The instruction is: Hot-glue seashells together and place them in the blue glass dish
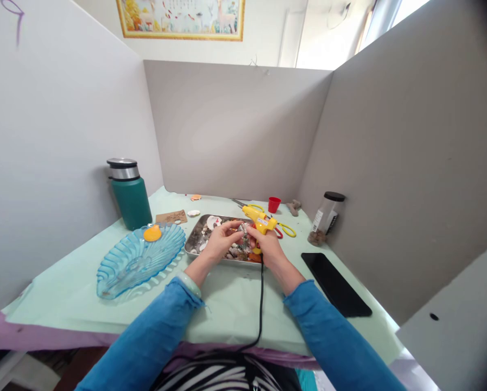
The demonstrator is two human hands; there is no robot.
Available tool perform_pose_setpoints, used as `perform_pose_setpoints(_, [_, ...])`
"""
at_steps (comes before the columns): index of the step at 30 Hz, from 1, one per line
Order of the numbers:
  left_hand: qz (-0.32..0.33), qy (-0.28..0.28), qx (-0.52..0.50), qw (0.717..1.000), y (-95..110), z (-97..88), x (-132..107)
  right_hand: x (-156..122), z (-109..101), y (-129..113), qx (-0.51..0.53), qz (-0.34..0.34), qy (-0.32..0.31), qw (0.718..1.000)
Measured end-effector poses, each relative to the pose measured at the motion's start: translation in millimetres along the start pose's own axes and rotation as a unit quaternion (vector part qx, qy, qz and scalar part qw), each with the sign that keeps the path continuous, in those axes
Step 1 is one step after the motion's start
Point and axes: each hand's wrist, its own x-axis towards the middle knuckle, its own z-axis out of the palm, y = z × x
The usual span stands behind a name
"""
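Observation:
Over a metal tray (198, 251) of shells and pebbles, my two hands meet close together. My left hand (220, 240) pinches a small greyish piece (243, 229), which looks like a shell or stone; its exact kind is hard to make out. In my right hand (270, 248) is a yellow hot glue gun (259, 217), its nozzle pointing forward and left. My right thumb reaches to the small piece too. From the glue gun a black cord (261, 304) runs down toward the table's front edge.
At left stand a green bottle (131, 201) and a blue shell-shaped dish (121, 269) bearing an orange piece (152, 233). Behind the tray are scissors (288, 230) and a red cup (274, 205). A jar (323, 222) and black phone (335, 285) lie right. Grey panels (239, 125) enclose the table.

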Motion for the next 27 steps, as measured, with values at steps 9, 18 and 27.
perform_pose_setpoints(9, [-0.011,0.009,0.003,1.0,0.7,1.1,-0.2,1.8,-0.3,2.7,-0.017,0.012,-0.006,1.0])
perform_pose_setpoints(18, [-0.001,0.009,-0.043,0.999,2.6,0.2,-0.4,1.4,0.6,1.7,-0.019,0.009,0.005,1.0])
perform_pose_setpoints(27, [-0.021,0.007,-0.01,1.0,0.5,-0.8,0.7,-2.7,4.7,-3.5,-0.036,-0.003,0.01,0.999])
